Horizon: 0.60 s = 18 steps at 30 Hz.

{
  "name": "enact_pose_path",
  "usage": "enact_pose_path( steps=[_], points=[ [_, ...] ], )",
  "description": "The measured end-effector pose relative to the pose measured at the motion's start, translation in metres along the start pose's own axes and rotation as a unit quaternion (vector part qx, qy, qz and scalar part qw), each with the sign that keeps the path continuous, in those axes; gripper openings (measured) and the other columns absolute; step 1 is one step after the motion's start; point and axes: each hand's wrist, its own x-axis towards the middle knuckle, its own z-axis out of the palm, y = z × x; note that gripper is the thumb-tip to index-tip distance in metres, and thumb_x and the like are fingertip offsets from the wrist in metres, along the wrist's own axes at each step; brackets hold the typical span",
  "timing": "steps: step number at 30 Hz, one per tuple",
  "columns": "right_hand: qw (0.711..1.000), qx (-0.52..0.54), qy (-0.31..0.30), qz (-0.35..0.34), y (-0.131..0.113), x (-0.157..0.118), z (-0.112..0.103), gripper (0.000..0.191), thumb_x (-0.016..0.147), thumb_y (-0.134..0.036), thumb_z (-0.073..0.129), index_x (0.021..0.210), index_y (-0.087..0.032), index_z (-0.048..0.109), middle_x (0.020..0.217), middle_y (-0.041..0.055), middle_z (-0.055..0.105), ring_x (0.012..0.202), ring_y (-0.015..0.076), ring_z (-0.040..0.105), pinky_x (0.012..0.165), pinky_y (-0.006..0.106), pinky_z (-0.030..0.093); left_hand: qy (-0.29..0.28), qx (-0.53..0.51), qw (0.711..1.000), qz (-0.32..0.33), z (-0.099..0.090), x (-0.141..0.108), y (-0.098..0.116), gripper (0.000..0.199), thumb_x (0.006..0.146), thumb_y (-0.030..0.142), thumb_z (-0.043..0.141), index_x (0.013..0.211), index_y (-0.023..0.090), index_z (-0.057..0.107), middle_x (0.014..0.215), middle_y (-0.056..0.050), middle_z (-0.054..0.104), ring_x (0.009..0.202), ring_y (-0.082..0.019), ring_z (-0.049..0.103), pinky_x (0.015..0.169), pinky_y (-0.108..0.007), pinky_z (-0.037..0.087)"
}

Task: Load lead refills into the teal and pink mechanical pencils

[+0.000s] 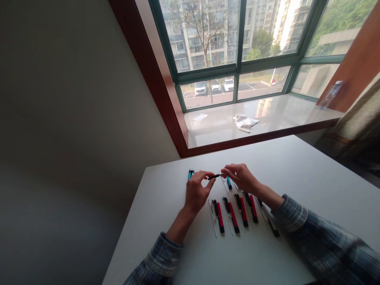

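Between my two hands is a thin black pen part (214, 176) with a light tip on its right. My left hand (197, 190) pinches its dark end between thumb and fingers. The fingers of my right hand (240, 177) are closed at the light tip. Below them, several red and black pen parts (232, 217) lie in a row, with thin white refills (212, 218) beside them. A blue pen part (229, 183) rests under my right hand, and more blue parts (190, 173) lie behind my left hand.
The white table (237, 261) meets a wall on the left. Behind it, a window sill (219, 128) holds a crumpled white cloth (246, 122), a small white packet (200, 117) and a clear bottle (330, 95). A curtain (350, 122) hangs at right.
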Motion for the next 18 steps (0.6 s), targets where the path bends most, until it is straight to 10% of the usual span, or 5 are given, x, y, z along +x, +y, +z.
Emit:
enact_pose_path(
  steps=[4, 18],
  points=[
    [1.000, 0.023, -0.002, 0.002, -0.0006, -0.0002, -0.0022, 0.034, 0.098, -0.052, 0.061, 0.111, -0.022, 0.070, 0.084, 0.0031, 0.076, 0.068, 0.0159, 0.063, 0.063, 0.028, 0.050, 0.002, -0.003, 1.000, -0.008, 0.0004, -0.0004, -0.0006, 0.013, 0.093, 0.034, 0.067, 0.100, 0.024, 0.073, 0.097, -0.005, 0.076, 0.085, -0.024, 0.067, 0.078, -0.039, 0.053],
    [0.999, 0.012, -0.042, -0.013, 0.0001, -0.0006, -0.0009, 0.036, 0.101, -0.051, 0.054, 0.091, -0.020, 0.070, 0.072, 0.0013, 0.069, 0.060, 0.0133, 0.056, 0.060, 0.026, 0.044, -0.007, -0.050, 0.999, -0.007, -0.0010, 0.0010, 0.0000, 0.010, 0.088, 0.032, 0.072, 0.095, 0.025, 0.075, 0.096, -0.005, 0.075, 0.092, -0.026, 0.067, 0.086, -0.042, 0.054]
  ],
)
